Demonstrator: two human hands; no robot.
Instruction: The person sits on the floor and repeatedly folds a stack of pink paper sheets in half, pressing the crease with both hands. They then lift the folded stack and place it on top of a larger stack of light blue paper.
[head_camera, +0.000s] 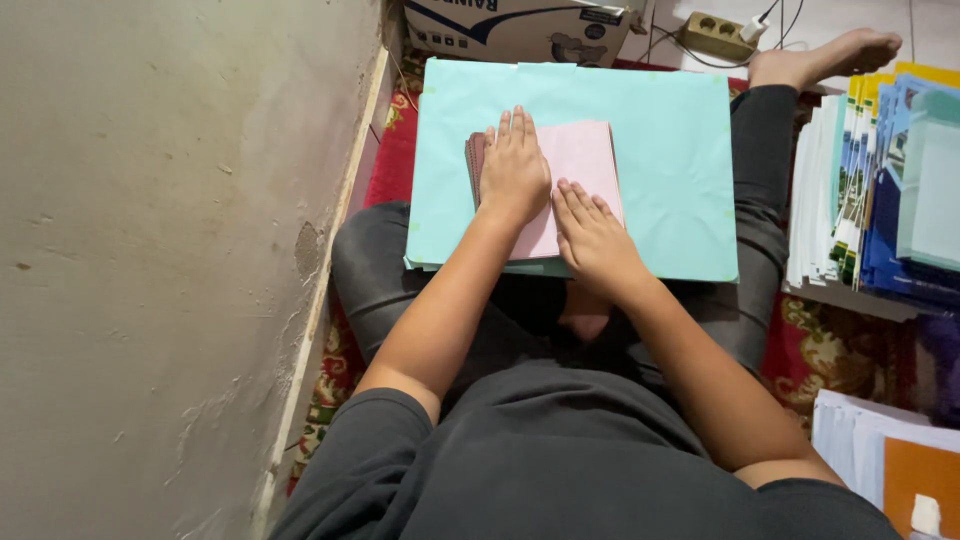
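A person sits cross-legged on a red patterned carpet (800, 340), with a large sheet of pale turquoise paper (670, 170) spread across the lap. On the left part of that sheet lies a thin book with a pale pink cover (585, 160); a darker brownish edge of it shows at its left side.

The left hand (514, 170) lies flat on the left half of the pink book, fingers straight and close together, pointing to the far side, gripping nothing. The right hand (592, 235) lies flat too, palm down, on the near right part of the book, with its fingers spread slightly and its wrist over the near edge of the turquoise sheet. Both hands are open and press on the cover; they sit just beside each other.

A grey plastered wall (150, 270) runs along the left. At the far side stands a white and blue cardboard box (520, 30), and right of it a beige power strip (715, 35) with a white plug. To the right, a stack of colourful printed booklets (880, 190) stands near the person's bare foot (825, 58). At near right lies a white and orange stack of paper (890, 455).
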